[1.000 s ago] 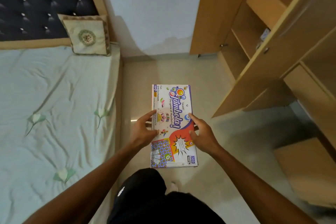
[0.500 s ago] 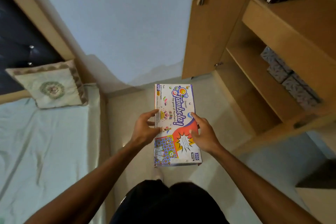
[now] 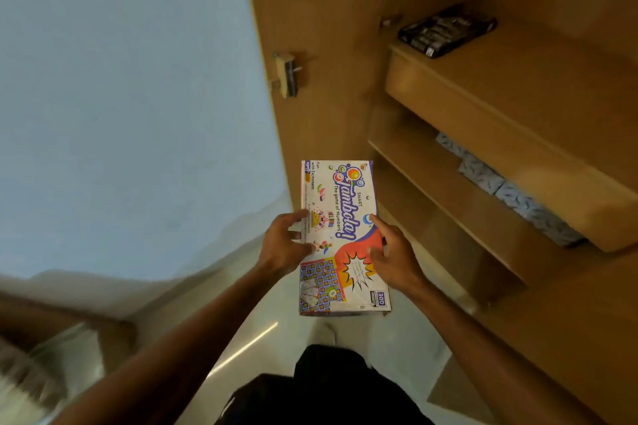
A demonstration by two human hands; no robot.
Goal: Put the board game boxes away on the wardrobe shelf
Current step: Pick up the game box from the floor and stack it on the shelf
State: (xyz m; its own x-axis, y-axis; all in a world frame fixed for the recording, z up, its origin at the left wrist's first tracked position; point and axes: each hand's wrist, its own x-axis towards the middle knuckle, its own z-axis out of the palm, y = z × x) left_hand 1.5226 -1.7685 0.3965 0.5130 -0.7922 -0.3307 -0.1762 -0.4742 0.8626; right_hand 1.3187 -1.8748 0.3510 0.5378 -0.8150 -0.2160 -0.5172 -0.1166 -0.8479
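Note:
A white, purple and red Tambola board game box (image 3: 340,203) is held flat in front of me, long side pointing away. My left hand (image 3: 284,245) grips its left edge and my right hand (image 3: 393,254) grips its right edge, thumbs on the lid. The open wooden wardrobe stands to the right. Its upper shelf (image 3: 518,86) carries a black box (image 3: 445,29) at the back left. The box I hold is level with the lower shelf (image 3: 424,176), just left of it.
Several blue-patterned boxes (image 3: 511,190) lie at the back of the lower shelf. The open wardrobe door (image 3: 310,28) with a hinge stands ahead. A pale blue wall fills the left. The bed corner (image 3: 51,366) shows blurred at the bottom left.
My view has swung right and up towards the wardrobe; the bed and cushion have slid out of view. Both hands still hold the Tambola box, now closer to the shelves.

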